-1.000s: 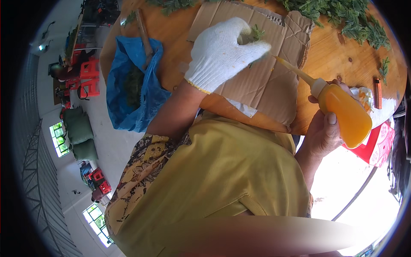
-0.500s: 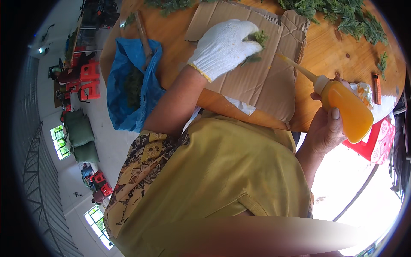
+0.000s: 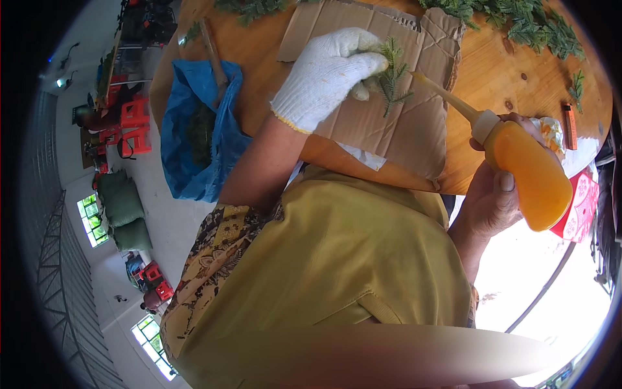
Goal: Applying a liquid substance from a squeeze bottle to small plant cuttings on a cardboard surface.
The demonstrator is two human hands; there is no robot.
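My left hand point(image 3: 334, 74), in a white knit glove, pinches a small green conifer sprig point(image 3: 393, 79) between thumb and fingers above a flat piece of cardboard point(image 3: 363, 129). The sprig points up and down, its needles fanned out. My bare right hand point(image 3: 495, 188) is wrapped round a squeeze bottle point(image 3: 528, 172) of orange-yellow liquid. The bottle lies tilted, and its long narrow nozzle point(image 3: 444, 94) points up and left, its tip a short way right of the sprig. I cannot tell whether any liquid is at the tip.
The cardboard lies on a round wooden table point(image 3: 499, 84). Green sprigs point(image 3: 518, 26) are heaped at the far right. A blue plastic bag point(image 3: 194, 155) hangs at the left edge beside a wooden stick point(image 3: 212, 55). An orange lighter-like object point(image 3: 569, 126) and crumpled wrapping point(image 3: 551, 135) lie at right.
My left hand has turned and drawn slightly left, bringing the sprig upright into fuller view. The bottle's body has dipped a little, while its nozzle tip has moved slightly up and left.
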